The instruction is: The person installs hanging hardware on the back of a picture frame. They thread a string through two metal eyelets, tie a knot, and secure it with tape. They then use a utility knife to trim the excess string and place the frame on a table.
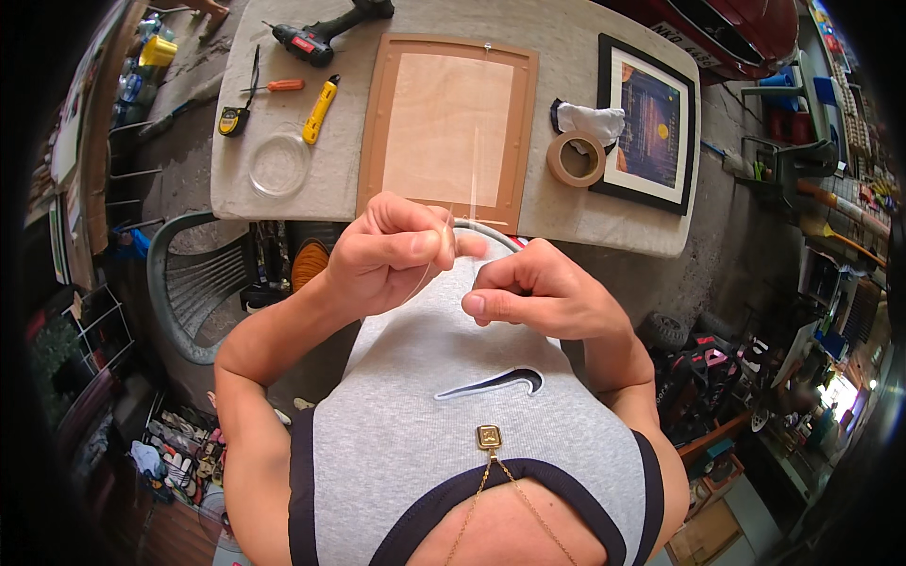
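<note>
And here we are at the surface (566,57), with both hands up in front of the person's grey top, just off the near edge. The left hand (401,253) has thumb and forefinger pinched tight on a thin clear strand (474,174), so fine and blurred that its full path is hard to follow, though one stretch shows against the brown frame (379,123) beyond. Over to the right hand (538,294): fingers curled in, thumb laid toward the forefinger, a narrow grip, and whether the strand runs through it I cannot tell. The frame lies in the middle of the surface, pale panel up, a small metal fitting (488,45) on its far side. Left of it sits a coil of clear line (274,191), with a yellow cutter (322,108) just beside, an orange-handled screwdriver (286,85) farther off, a tape measure (232,121) at far left and a dark drill (316,40) at the far side. To the right, a roll of brown tape (578,181) and a white cloth (593,121) crowd the left edge of a black-framed picture (651,123).
</note>
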Available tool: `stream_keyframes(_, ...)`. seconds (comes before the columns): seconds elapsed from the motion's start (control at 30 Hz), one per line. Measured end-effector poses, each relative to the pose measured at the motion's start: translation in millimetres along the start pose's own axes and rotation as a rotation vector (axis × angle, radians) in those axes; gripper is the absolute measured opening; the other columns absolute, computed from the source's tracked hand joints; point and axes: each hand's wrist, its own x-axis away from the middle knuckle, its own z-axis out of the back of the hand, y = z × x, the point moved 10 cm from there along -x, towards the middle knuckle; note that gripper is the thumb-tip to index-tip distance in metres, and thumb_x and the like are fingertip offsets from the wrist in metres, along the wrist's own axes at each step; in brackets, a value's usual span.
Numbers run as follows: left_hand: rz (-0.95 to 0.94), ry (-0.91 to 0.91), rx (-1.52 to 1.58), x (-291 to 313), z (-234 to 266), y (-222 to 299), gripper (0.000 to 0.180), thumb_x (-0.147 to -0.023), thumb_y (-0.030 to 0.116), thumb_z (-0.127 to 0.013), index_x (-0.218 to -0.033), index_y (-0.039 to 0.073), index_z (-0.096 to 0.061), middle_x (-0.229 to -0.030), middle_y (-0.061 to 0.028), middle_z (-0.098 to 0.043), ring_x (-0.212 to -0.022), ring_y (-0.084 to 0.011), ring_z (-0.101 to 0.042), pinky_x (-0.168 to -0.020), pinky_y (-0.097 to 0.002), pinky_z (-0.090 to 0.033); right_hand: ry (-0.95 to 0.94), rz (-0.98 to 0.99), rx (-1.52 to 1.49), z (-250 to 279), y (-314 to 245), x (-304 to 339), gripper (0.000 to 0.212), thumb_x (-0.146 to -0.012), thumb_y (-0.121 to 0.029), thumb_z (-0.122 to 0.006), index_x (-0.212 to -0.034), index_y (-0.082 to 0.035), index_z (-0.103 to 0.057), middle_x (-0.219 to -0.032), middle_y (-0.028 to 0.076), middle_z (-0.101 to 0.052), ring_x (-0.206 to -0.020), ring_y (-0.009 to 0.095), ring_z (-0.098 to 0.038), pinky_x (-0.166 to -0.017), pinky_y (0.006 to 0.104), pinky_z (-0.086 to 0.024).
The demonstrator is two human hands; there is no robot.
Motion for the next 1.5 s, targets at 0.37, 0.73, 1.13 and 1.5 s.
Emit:
stream_keyframes(0.37,-0.604,-0.430,-1.898,23.8,-67.9,-13.7,0.007,-0.065,0.008,-0.066,-0.068,0.007,-0.060,-0.055,0.0006,-0.040,-0.052,-0.0140,-0.044,-0.071,-0.0305,-0.039,0.514,0.018,0.241,52.2,6.7,-27.8,0.045,-0.093,-0.033,-0.062,-0.062,0.001,-0.057,-0.054,-0.007,-0.039,-0.053,0.003,-0.031,-0.044,0.0239,-0.023)
stream_keyframes(0.73,-0.214,-0.119,-0.712,3.4,-20.2,19.8,0.007,-0.077,0.001,-0.065,-0.077,-0.003,-0.071,-0.056,-0.0027,-0.050,-0.055,-0.0126,-0.052,-0.101,-0.0509,-0.039,0.212,0.051,-0.323,16.2,-7.8,-4.6,0.032,-0.092,-0.025,-0.061,-0.071,-0.002,-0.063,-0.057,-0.005,-0.049,-0.050,0.003,-0.036,-0.044,0.0212,-0.025)
stream_keyframes(1.13,-0.592,-0.476,-1.889,27.9,-74.5,-3.7,0.007,-0.070,0.007,-0.070,-0.071,0.005,-0.063,-0.058,0.0013,-0.031,-0.050,-0.0133,-0.038,-0.070,-0.0308,-0.040,0.289,-0.067,-0.141,30.8,25.1,-38.6,0.043,-0.091,-0.038,-0.062,-0.070,-0.001,-0.065,-0.057,-0.003,-0.049,-0.050,0.004,-0.037,-0.043,0.0234,-0.026)
stream_keyframes(1.5,-0.110,0.037,-0.088,6.9,6.5,15.0,0.007,-0.076,0.000,-0.065,-0.078,-0.005,-0.071,-0.055,-0.0035,-0.049,-0.054,-0.0090,-0.043,-0.086,-0.0401,-0.046,-0.072,-0.098,-0.348,-24.6,10.8,-13.8,0.038,-0.092,-0.035,-0.060,-0.072,-0.003,-0.066,-0.058,-0.003,-0.052,-0.054,0.005,-0.043,-0.049,0.0228,-0.033)
